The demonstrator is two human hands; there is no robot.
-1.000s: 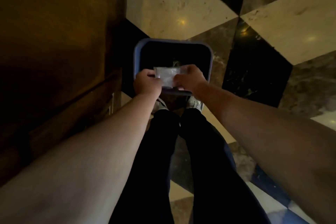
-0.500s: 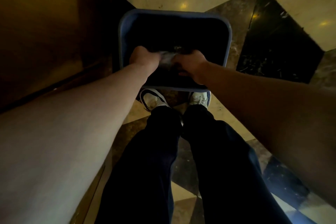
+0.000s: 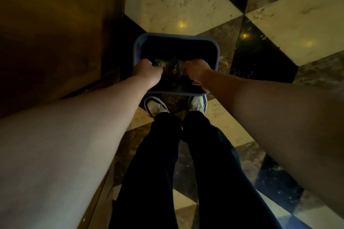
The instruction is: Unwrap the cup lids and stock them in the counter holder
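A wooden cabinet fills the left of the frame. Right of it, at centre, the left hand is curled over the near left of a blue bin on the floor. Between the hands, inside the bin's mouth, lies the crumpled wrapper, its long axis seemingly left to right across the frame, too dark to be sure. The right hand curls on its right end; both seem to grip it.
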